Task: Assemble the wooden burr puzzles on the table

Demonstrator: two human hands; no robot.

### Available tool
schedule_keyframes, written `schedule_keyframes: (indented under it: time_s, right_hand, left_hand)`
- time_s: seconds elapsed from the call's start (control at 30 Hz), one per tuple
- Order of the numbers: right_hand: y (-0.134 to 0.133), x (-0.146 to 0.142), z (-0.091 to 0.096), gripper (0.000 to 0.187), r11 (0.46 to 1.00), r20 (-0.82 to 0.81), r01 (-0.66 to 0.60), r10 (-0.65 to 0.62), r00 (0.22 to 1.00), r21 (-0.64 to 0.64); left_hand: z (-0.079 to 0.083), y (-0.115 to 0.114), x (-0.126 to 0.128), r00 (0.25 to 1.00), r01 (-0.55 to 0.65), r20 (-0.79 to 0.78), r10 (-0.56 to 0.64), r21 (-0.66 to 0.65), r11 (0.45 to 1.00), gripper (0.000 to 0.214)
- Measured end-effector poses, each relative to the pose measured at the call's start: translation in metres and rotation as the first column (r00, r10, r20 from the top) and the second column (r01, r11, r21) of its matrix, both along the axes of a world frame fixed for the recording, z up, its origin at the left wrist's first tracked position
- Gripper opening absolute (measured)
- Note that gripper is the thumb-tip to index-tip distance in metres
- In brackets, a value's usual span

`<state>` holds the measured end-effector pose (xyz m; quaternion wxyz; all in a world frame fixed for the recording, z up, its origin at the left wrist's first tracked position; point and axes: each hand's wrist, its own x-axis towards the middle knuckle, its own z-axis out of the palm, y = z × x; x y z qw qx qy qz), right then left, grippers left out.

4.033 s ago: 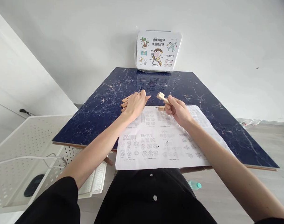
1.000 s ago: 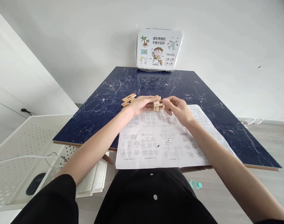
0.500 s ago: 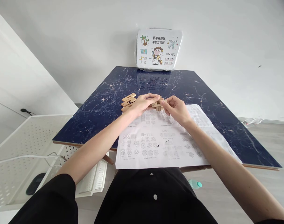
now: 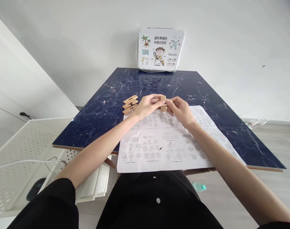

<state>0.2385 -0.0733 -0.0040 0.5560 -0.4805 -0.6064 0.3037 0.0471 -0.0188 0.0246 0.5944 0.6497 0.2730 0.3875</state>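
Small wooden puzzle pieces (image 4: pixel 163 108), fitted against each other, are held between my two hands over the far edge of a printed sheet (image 4: pixel 145 133). My left hand (image 4: pixel 149 104) grips them from the left, thumb and fingers closed. From the right, my right hand (image 4: pixel 179 108) pinches the same pieces, its thumb close to the left thumb. Fingers hide much of the pieces, so how they join cannot be made out. Left of my left hand, several flat slotted wooden pieces (image 4: pixel 130 103) lie on the dark blue marbled table (image 4: pixel 99 105).
A white cartoon-printed case (image 4: pixel 160 51) in clear plastic leans on the wall at the table's back. White perforated shelving (image 4: pixel 23 143) with a cable stands at the left. A bottle with a green cap (image 4: pixel 199 187) is on the floor below the table.
Both hands have drawn slightly closer together, and the held wooden pieces have turned between the fingers. The slotted pieces on the table stay in place.
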Motion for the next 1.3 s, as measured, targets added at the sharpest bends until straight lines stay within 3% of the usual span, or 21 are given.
schedule_keyframes:
  time_s: [0.27, 0.47, 0.6, 0.73, 0.9, 1.07, 1.3]
  right_hand:
    - [0.0022, -0.0023, -0.0027, 0.051, 0.995, -0.008, 0.048, -0.048, 0.999, 0.084]
    - [0.0026, -0.0006, -0.0008, 0.053, 0.998, -0.147, -0.024, 0.033, 0.989, 0.065]
    - [0.002, -0.0015, 0.0014, 0.052, 0.994, -0.139, -0.1, 0.104, 0.985, 0.034]
    - [0.002, -0.0029, 0.0009, 0.052, 0.994, -0.114, -0.091, 0.097, 0.989, 0.054]
    - [0.0007, -0.0033, 0.0005, 0.051, 0.998, -0.099, -0.04, 0.045, 0.994, 0.052]
    - [-0.0013, -0.0033, 0.0044, 0.054, 0.997, -0.141, -0.071, 0.073, 0.987, 0.02]
    - [-0.0003, -0.0026, 0.001, 0.054, 0.998, -0.05, 0.014, -0.011, 0.999, 0.066]
  left_hand:
    - [0.002, 0.0, -0.0007, 0.997, 0.039, 0.07, -0.037, -0.033, 0.999, 0.038]
    - [-0.0023, -0.0025, 0.0024, 0.989, 0.15, 0.007, -0.15, 0.016, 0.989, 0.034]
    - [-0.0028, -0.0018, 0.001, 0.993, 0.106, -0.058, -0.099, 0.13, 0.986, 0.043]
    - [-0.0019, -0.0006, -0.0005, 0.996, 0.044, -0.089, -0.029, 0.172, 0.984, 0.047]
    - [-0.0009, -0.0035, 0.0015, 0.999, 0.048, -0.029, -0.045, 0.14, 0.989, 0.047]
    - [0.0014, -0.0054, 0.0013, 0.997, 0.066, 0.037, -0.07, 0.101, 0.993, 0.048]
    - [0.0021, -0.0072, 0.0014, 0.992, 0.129, -0.001, -0.129, 0.011, 0.992, 0.045]
